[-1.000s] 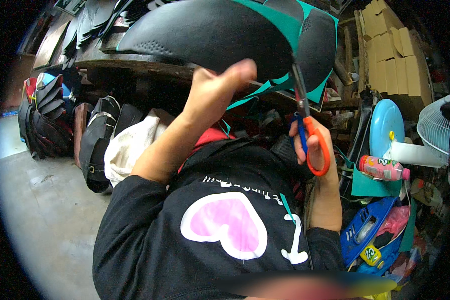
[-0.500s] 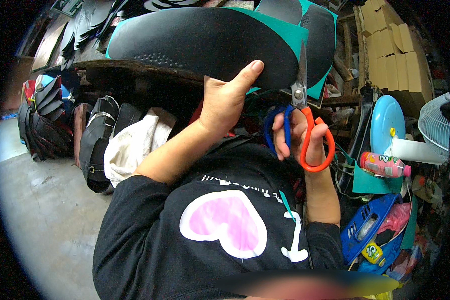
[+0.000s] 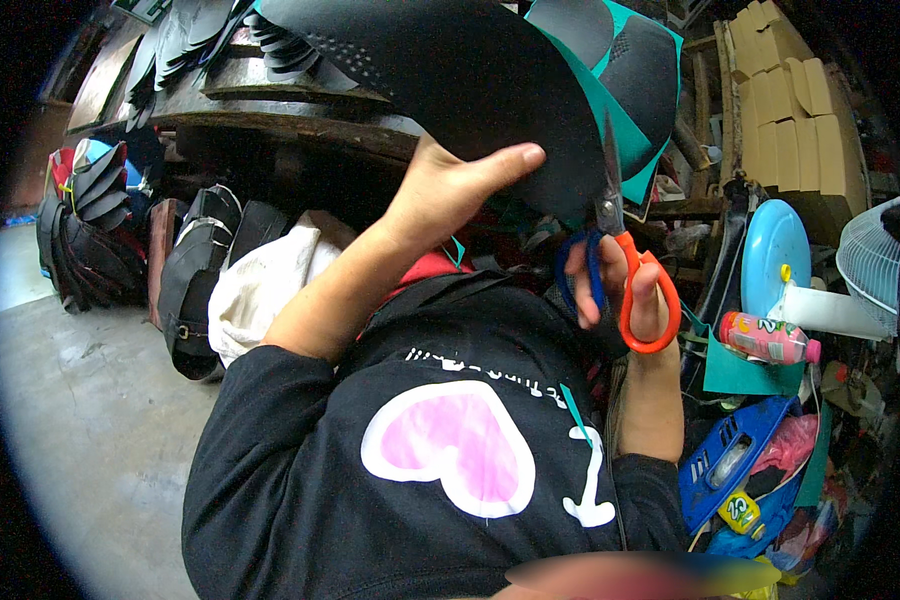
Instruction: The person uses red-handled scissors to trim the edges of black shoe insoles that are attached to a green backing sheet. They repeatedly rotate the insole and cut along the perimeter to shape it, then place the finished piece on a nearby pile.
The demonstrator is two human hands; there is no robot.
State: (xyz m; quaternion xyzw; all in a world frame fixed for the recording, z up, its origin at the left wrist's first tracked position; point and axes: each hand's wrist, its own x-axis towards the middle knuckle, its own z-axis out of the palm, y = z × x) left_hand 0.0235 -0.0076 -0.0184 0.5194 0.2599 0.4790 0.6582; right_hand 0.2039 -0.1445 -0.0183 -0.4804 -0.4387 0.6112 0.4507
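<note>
My left hand (image 3: 450, 185) grips the near edge of a large black insole (image 3: 470, 90), its thumb lying on top and its other fingers hidden underneath. Small dots mark one part of the insole, and teal sheet (image 3: 598, 100) sticks out along its right edge. In my right hand (image 3: 610, 285) is a pair of scissors with one orange handle (image 3: 627, 262) and one blue handle. The scissor blades point away from me at the insole's right rim, against the teal margin. Beyond them lies another teal sheet with black insole pieces (image 3: 642, 85).
Black cut pieces (image 3: 175, 55) lie on a wooden bench (image 3: 260, 118) at the far left. Black straps and a white cloth (image 3: 270, 285) hang below. On the right are cardboard boxes (image 3: 795, 130), a fan (image 3: 870, 265), a pink bottle (image 3: 765, 338) and a blue basket (image 3: 735, 455).
The insole has turned, its left end rising past the top of the view and its right end dropping. Both hands and the scissors have shifted slightly right. A teal scrap now shows near my waist.
</note>
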